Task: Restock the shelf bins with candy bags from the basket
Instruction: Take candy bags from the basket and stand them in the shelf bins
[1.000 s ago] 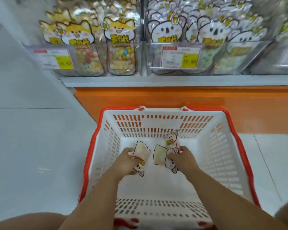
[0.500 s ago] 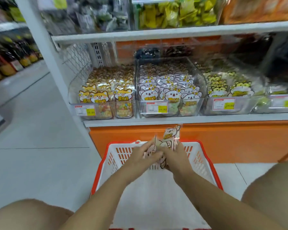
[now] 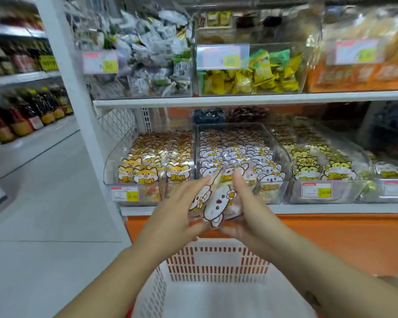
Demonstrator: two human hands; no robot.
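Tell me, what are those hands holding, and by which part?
A small bunch of candy bags, clasped between the left hand and the right hand by its two sides.

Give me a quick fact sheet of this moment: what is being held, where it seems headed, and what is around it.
setting: shop aisle, shelves lined with clear bins
left hand: holds the candy bags from the left
right hand: holds the same bags from the right
candy bags: white animal-face packs, held above the basket
basket: white, red trim, on the floor below the hands
middle bin: lower shelf, stocked with matching white-face packs
left bin: beside it, orange-face packs
likely next: bags go into the middle bin, at a guess
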